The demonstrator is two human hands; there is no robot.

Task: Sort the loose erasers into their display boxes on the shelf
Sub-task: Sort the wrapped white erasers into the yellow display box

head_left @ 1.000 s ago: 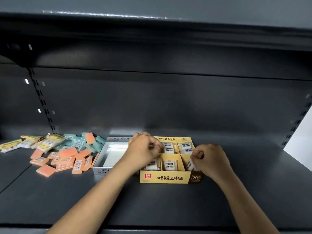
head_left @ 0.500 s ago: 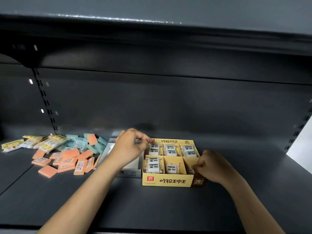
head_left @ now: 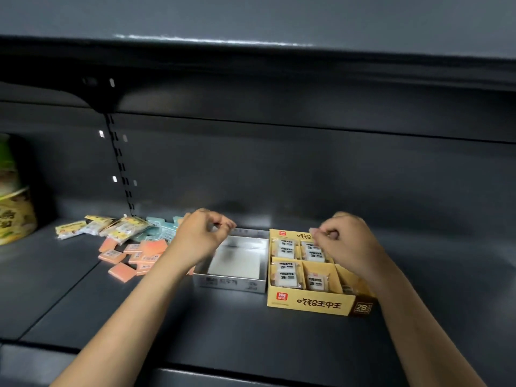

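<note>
Two display boxes side by side on shelf (head_left: 251, 339): yellow box (head_left: 310, 304) with wrapped white erasers (head_left: 286, 270) in compartments; grey box (head_left: 231, 284), touching its left side, interior bare. Left hand (head_left: 199, 238) grip curled at grey box's far rim; right hand (head_left: 344, 241) grip curled over yellow box; contents of either indiscernible. Loose orange erasers (head_left: 122, 272) left, teal erasers (head_left: 162, 230) behind.

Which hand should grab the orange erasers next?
The left hand, probably. It hovers over the silver box, right beside the pile of orange erasers on its left. The right hand is over the yellow box, farther away, and would have to cross over.
</note>
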